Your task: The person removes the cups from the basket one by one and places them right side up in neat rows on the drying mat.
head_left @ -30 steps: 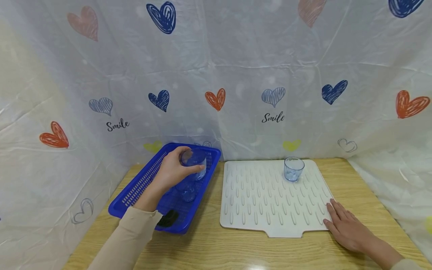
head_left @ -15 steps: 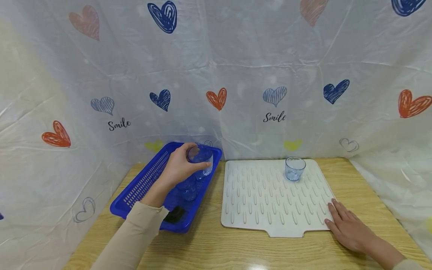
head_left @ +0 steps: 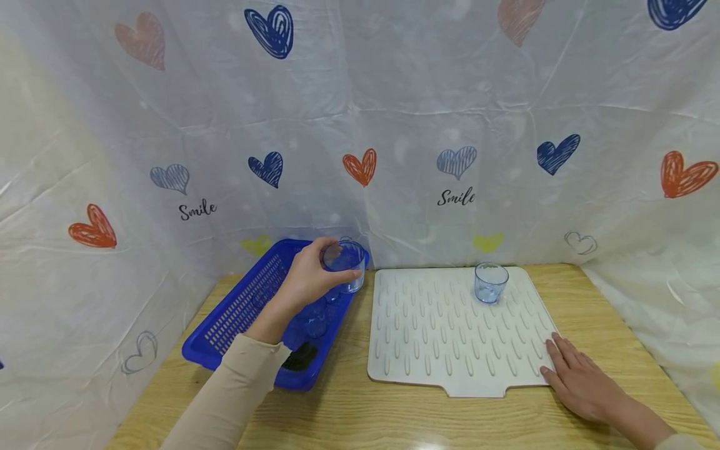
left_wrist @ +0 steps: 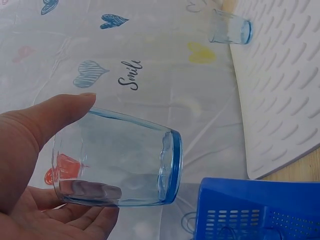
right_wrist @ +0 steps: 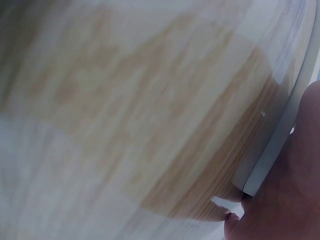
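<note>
My left hand (head_left: 310, 273) grips a clear bluish drinking glass (left_wrist: 125, 155) around its rim end, thumb on one side and fingers on the other. In the head view that glass overlaps the far right corner of a blue plastic basket (head_left: 225, 325). More glasses (head_left: 315, 319) lie in the basket, and a dark green item (head_left: 300, 356) sits at its near end. My right hand (head_left: 582, 381) lies flat with fingertips at the right edge of a white ridged draining mat (head_left: 416, 369). Another glass (head_left: 491, 284) stands upright toward the back of the mat.
A wooden table (head_left: 360, 419) carries the basket on the left and the mat on the right. Behind it hangs a pale sheet (head_left: 405, 81) printed with hearts, close to the far edges of basket and mat.
My left hand has lifted the glass and carried it to the right, from over the basket's middle to its far right corner. The right hand stays on the mat's edge.
</note>
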`<state>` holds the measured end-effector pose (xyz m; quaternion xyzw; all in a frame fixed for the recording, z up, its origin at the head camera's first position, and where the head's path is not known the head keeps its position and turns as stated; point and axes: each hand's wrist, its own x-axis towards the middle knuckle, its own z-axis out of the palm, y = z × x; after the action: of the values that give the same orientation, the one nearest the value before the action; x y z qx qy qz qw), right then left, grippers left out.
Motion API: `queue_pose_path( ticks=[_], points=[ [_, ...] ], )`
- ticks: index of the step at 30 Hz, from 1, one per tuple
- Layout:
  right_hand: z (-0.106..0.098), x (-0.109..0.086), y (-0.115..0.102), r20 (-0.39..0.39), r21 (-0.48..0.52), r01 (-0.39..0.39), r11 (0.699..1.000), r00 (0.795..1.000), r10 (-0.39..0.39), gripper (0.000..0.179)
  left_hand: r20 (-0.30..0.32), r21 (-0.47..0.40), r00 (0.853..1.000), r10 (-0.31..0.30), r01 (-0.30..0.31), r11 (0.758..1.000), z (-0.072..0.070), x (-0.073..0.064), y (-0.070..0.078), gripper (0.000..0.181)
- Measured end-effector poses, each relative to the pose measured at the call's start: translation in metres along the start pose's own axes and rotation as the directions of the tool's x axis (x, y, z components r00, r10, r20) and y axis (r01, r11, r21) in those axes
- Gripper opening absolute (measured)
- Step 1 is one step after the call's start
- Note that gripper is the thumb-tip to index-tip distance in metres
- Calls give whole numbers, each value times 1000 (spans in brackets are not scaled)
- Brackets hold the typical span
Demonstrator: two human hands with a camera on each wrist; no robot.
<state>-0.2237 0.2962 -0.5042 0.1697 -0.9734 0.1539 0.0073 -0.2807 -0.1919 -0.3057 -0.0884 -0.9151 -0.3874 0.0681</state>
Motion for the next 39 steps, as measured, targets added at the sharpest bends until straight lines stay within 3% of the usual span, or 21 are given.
queue_pose_path(
  ticks=[16,39],
  points=[
    [6,2,8,3,16,0,1000,1000,0,71,12,-37,1000,20,-19,999,11,4,11,90],
    [2,1,0,-2,5,-6,1000,1000,6,69,22,-43,999,42,-41,998,32,14,24,89]
  ],
)
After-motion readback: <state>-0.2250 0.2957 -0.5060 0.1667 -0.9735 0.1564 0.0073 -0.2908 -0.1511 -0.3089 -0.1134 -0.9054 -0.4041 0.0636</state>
